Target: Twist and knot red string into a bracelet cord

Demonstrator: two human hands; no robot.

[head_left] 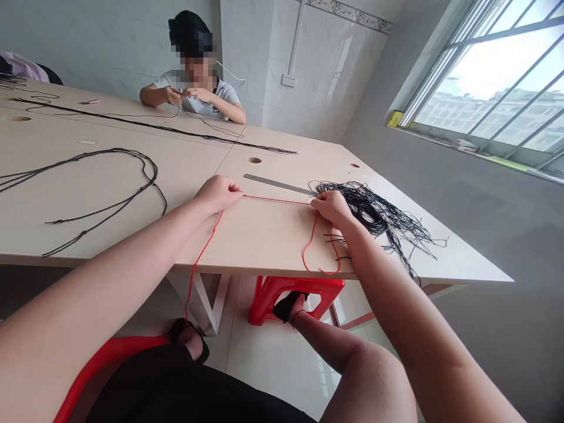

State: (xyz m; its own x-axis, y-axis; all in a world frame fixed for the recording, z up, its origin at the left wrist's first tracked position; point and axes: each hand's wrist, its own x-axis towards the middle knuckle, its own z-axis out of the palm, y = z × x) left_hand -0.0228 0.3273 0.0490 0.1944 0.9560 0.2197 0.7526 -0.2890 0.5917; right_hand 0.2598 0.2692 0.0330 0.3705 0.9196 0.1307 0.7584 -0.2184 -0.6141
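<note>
A red cord (277, 200) is stretched straight between my two hands, just above the wooden table top. My left hand (219, 192) pinches it at one end of the taut stretch. From there the cord hangs over the table's front edge toward my foot. My right hand (331, 207) pinches the other end, and two loose red tails lie below it on the table. Behind the taut cord lies a steel ruler (277, 184), its right end close to my right hand. A heap of black cords (374, 211) lies beside and partly behind my right hand.
Looped black cords (118, 154) lie at the left of the table (194, 147). A long black cord bundle (176, 128) crosses farther back. Across the table a person (194, 88) works thin cord with both hands. Below the table is a red stool (264, 299).
</note>
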